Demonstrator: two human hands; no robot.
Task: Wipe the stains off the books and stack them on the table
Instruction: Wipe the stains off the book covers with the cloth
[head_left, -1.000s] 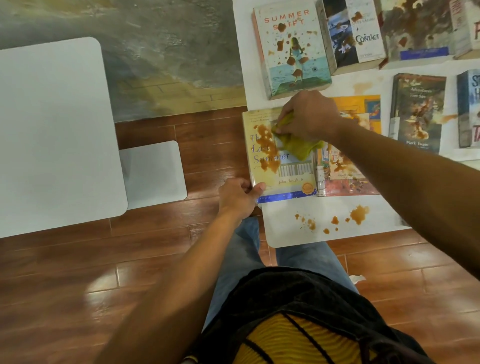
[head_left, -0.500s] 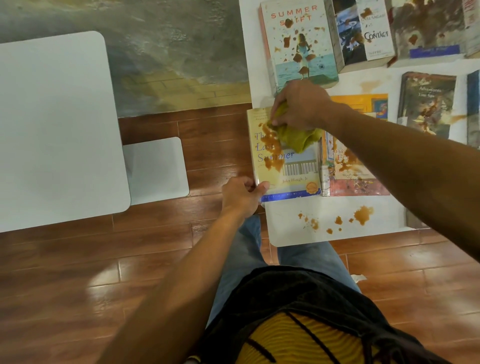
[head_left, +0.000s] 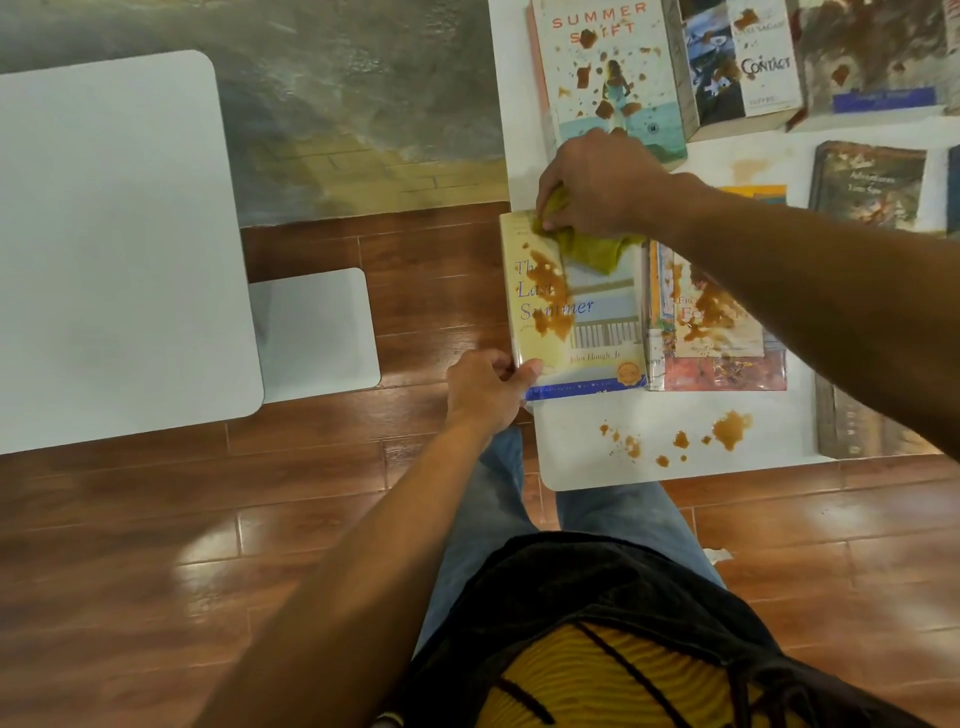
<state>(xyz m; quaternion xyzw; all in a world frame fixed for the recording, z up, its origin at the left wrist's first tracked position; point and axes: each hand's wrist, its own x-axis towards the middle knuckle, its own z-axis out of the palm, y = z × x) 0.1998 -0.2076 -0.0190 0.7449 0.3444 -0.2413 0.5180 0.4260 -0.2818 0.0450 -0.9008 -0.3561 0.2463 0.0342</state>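
1. Cream stained paperback book (head_left: 576, 306): on white table (head_left: 582, 467), left edge, between my hands.
2. My left hand (head_left: 485, 389): pinches its near corner.
3. My right hand (head_left: 597, 182): grips crumpled yellow-green cloth (head_left: 592, 249) at its far end.

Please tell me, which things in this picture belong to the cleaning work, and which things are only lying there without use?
Part of the job:
- yellow cloth, held by the right hand
- The Last Summer book, steadied by the left hand
- other stained books, such as Summer Swift and Contact
- white table under them, with spill spots

Just lying about:
- second white table, left
- its base plate
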